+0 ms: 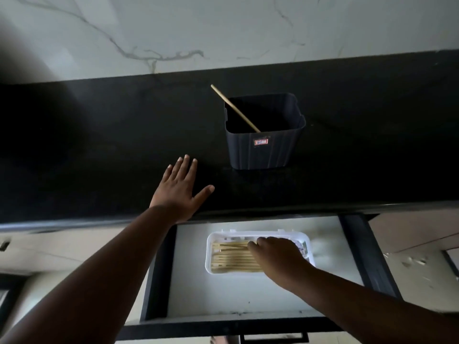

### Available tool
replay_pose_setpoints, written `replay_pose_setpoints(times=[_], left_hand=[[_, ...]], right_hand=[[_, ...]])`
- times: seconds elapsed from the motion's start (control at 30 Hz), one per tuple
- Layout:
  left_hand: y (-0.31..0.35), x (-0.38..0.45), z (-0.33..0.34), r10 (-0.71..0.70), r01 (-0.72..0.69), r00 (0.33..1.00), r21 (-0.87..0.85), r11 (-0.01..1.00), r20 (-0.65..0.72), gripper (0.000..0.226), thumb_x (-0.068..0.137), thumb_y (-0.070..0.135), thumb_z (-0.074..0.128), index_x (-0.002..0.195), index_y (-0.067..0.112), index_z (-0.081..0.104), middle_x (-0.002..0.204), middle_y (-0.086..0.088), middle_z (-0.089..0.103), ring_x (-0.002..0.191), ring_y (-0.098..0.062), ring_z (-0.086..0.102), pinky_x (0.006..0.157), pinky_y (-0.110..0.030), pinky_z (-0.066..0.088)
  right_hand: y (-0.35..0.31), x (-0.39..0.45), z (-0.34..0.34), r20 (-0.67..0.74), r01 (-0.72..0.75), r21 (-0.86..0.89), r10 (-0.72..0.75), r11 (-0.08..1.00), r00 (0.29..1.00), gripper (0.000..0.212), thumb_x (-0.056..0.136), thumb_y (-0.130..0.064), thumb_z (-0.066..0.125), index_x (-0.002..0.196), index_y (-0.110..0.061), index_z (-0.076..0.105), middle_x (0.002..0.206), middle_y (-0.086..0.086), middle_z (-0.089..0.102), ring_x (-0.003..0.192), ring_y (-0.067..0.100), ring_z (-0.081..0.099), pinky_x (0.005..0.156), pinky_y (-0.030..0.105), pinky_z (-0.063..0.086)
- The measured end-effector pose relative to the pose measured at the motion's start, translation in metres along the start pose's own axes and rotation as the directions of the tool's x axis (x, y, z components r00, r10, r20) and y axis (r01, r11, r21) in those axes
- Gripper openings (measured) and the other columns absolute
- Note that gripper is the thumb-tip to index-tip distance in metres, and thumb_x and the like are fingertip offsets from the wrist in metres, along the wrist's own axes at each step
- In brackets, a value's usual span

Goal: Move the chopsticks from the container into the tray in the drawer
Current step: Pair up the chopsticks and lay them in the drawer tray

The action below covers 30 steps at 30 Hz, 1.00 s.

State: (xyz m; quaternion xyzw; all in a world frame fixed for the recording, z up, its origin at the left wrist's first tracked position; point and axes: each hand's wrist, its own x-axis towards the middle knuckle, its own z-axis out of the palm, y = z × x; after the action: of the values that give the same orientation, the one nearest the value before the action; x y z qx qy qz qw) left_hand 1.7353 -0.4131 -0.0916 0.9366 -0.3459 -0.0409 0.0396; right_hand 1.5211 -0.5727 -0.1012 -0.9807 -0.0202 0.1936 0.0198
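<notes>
Dark counter (99, 145) bears flat left hand (177, 192); right hand (275, 254) presses sideways-lying chopsticks (231, 256).

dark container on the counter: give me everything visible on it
The container is a dark blue-grey, plastic-looking square tub with faint vertical ribs, rounded corners and a rolled rim with small side lugs. A small red-and-white label sits on its near wall. It stands upright and open-topped on the black countertop, behind the open drawer. One light wooden chopstick leans inside, its tip poking out over the far-left rim. Neither hand touches it; nothing else shows inside.
</notes>
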Motion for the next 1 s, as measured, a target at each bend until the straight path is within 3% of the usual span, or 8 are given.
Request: replay_pose_setpoints(times=[0.07, 0.13, 0.27, 0.5, 0.67, 0.77, 0.87, 1.0], left_hand=[[0.001, 0.000, -0.001, -0.002, 0.002, 1.000, -0.005, 1.000, 0.000, 0.096, 0.080, 0.079, 0.004, 0.154, 0.018, -0.001, 0.162, -0.004, -0.008, 0.147, -0.013, -0.015, 0.120, -0.034, -0.007], [0.002, -0.001, -0.003, -0.006, 0.005, 1.000, -0.013, 1.000, -0.002, 0.096, 0.080, 0.079, 0.006, 0.154, 0.018, 0.000, 0.162, -0.004, -0.007, 0.147, -0.013, -0.014, 0.121, -0.034, -0.006], [0.004, -0.001, -0.005, -0.012, 0.012, 1.000, -0.021, 1.000, 0.001, 0.095, 0.080, 0.079, 0.008, 0.154, 0.019, -0.001, 0.161, -0.002, -0.009, 0.146, -0.011, -0.015, 0.120, -0.033, -0.007], [0.005, -0.001, -0.007, -0.010, 0.010, 1.000, -0.011, 1.000, 0.004, 0.093, 0.082, 0.077, 0.010, 0.154, 0.019, -0.001, 0.161, -0.003, -0.009, 0.145, -0.011, -0.016, 0.118, -0.031, -0.009], [0.004, -0.001, -0.005, -0.004, 0.004, 1.000, -0.014, 1.000, -0.005, 0.089, 0.086, 0.077, 0.012, 0.154, 0.020, -0.001, 0.162, -0.002, -0.009, 0.144, -0.010, -0.017, 0.118, -0.030, -0.009], [0.003, 0.000, -0.005, -0.005, 0.005, 1.000, -0.016, 1.000, -0.015, 0.089, 0.086, 0.077, 0.014, 0.153, 0.021, -0.001, 0.161, -0.001, -0.009, 0.143, -0.008, -0.017, 0.117, -0.029, -0.010], [0.003, 0.000, -0.006, -0.007, 0.006, 1.000, -0.020, 1.000, -0.012, 0.092, 0.083, 0.078, 0.011, 0.153, 0.021, -0.001, 0.162, -0.001, -0.008, 0.145, -0.010, -0.015, 0.117, -0.030, -0.010], [0.004, -0.001, -0.006, -0.004, 0.004, 1.000, -0.029, 1.000, -0.011, 0.095, 0.080, 0.080, 0.007, 0.153, 0.021, -0.002, 0.161, -0.001, -0.009, 0.146, -0.011, -0.015, 0.118, -0.030, -0.010]], right_hand=[[0.006, 0.011, 0.017, -0.012, 0.002, 0.012, -0.002, 1.000, 1.000, 0.029, 0.074, 0.009, 0.050, 0.098, -0.006, 0.056, 0.095, 0.013, 0.062, 0.086, 0.033, 0.064, 0.058, 0.034, 0.033], [0.009, 0.019, 0.022, -0.019, 0.007, 0.020, -0.007, 1.000, 1.000, 0.029, 0.074, 0.012, 0.048, 0.093, -0.008, 0.056, 0.095, 0.013, 0.062, 0.089, 0.034, 0.063, 0.060, 0.034, 0.035], [0.007, 0.031, 0.036, 0.040, 0.044, 0.088, -0.048, 0.995, 0.998, 0.028, 0.070, 0.016, 0.050, 0.077, -0.011, 0.052, 0.076, 0.012, 0.053, 0.086, 0.032, 0.062, 0.063, 0.035, 0.039], [0.008, 0.051, 0.063, 0.085, 0.009, 0.096, -0.017, 0.995, 0.996, 0.021, 0.077, 0.007, 0.053, 0.076, -0.014, 0.057, 0.090, 0.012, 0.068, 0.084, 0.031, 0.064, 0.062, 0.031, 0.041], [0.013, 0.058, 0.066, 0.026, 0.024, 0.145, -0.028, 0.989, 0.999, 0.020, 0.083, -0.002, 0.053, 0.073, -0.018, 0.048, 0.075, 0.007, 0.058, 0.072, 0.027, 0.056, 0.061, 0.030, 0.039], [0.019, 0.060, 0.064, -0.032, 0.058, 0.173, -0.053, 0.983, 0.998, 0.010, 0.087, -0.009, 0.052, 0.087, -0.016, 0.059, 0.091, 0.006, 0.066, 0.084, 0.030, 0.065, 0.060, 0.029, 0.038], [0.027, 0.060, 0.065, -0.021, 0.069, 0.240, -0.065, 0.968, 0.998, 0.006, 0.087, -0.012, 0.054, 0.089, -0.015, 0.059, 0.090, 0.005, 0.066, 0.085, 0.028, 0.065, 0.063, 0.030, 0.045], [0.036, 0.055, 0.060, 0.074, -0.032, 0.409, 0.002, 0.912, 0.997, 0.032, 0.091, -0.012, 0.050, 0.118, -0.025, 0.063, 0.120, 0.003, 0.066, 0.106, 0.024, 0.063, 0.083, 0.031, 0.052]])
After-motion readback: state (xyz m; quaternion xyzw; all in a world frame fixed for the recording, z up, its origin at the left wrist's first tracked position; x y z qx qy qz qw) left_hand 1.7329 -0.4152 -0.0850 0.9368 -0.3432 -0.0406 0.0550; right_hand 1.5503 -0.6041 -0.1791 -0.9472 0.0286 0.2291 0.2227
